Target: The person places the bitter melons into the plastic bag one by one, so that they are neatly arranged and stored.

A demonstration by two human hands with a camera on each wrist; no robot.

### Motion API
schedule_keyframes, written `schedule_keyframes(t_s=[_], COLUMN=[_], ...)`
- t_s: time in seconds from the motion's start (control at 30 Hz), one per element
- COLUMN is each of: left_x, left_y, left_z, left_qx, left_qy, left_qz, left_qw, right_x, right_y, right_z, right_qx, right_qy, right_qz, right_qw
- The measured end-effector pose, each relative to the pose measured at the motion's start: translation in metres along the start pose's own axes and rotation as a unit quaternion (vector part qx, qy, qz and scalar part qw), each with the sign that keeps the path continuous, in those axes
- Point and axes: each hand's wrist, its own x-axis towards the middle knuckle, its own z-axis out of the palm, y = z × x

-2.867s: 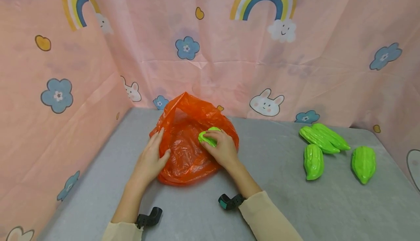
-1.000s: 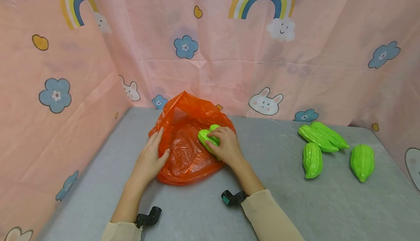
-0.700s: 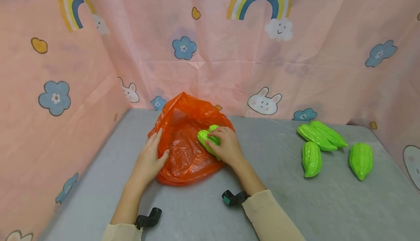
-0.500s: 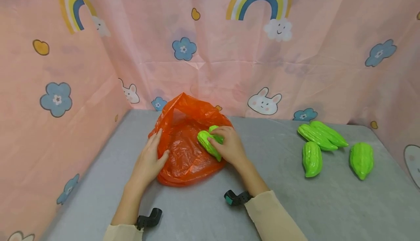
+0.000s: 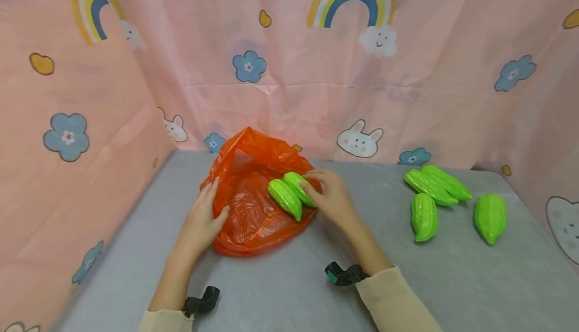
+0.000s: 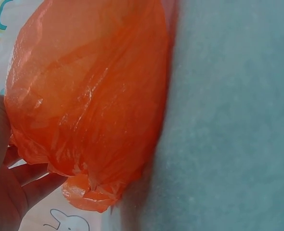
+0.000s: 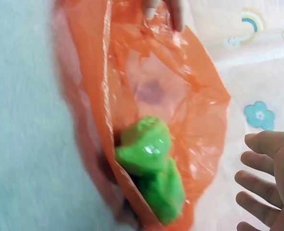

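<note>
An orange plastic bag [image 5: 251, 206] stands with its mouth gaping on the grey table. Two bright green bitter melons [image 5: 285, 199] lie side by side in its right part; the right wrist view shows the same bitter melons [image 7: 147, 144] within the rim. My left hand [image 5: 199, 224] rests against the bag's left side, fingers straight; the left wrist view has these fingers [image 6: 36, 183] by the crumpled orange film. Just right of the bag, my right hand [image 5: 332, 196] holds nothing. Its fingers are spread apart in the right wrist view, clear of the melons.
Several more bitter melons [image 5: 424, 216] lie at the table's right side, one [image 5: 490, 219] farthest right. A pink printed cloth [image 5: 289, 71] hangs behind and at the sides. The grey tabletop [image 5: 280, 292] runs toward me.
My right hand has let go of a bitter melon inside the bag and drawn back to the right. Both melons there now show more fully. The left hand stays on the bag.
</note>
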Motion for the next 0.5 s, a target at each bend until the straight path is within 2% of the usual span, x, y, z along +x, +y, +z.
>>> schedule_keyframes(t_s=[0.3,0.4,0.5], left_x=[0.0,0.0,-0.001], left_y=[0.0,-0.001,-0.001], left_z=[-0.001,-0.001,-0.002], left_qx=[-0.005,-0.005,-0.005], left_qy=[-0.003,-0.001,-0.001], left_qz=[0.001,0.001,0.005], left_qw=[1.0,1.0,1.0], right_x=[-0.019,-0.027,-0.036], right_y=[0.013,0.017,0.019], right_z=[-0.044,-0.061,-0.078], right_qx=[-0.033,-0.021,-0.001], right_qy=[0.032,0.037,0.031], right_qz=[0.007,0.007,0.029], right_qw=[0.9989,0.9991,0.9991])
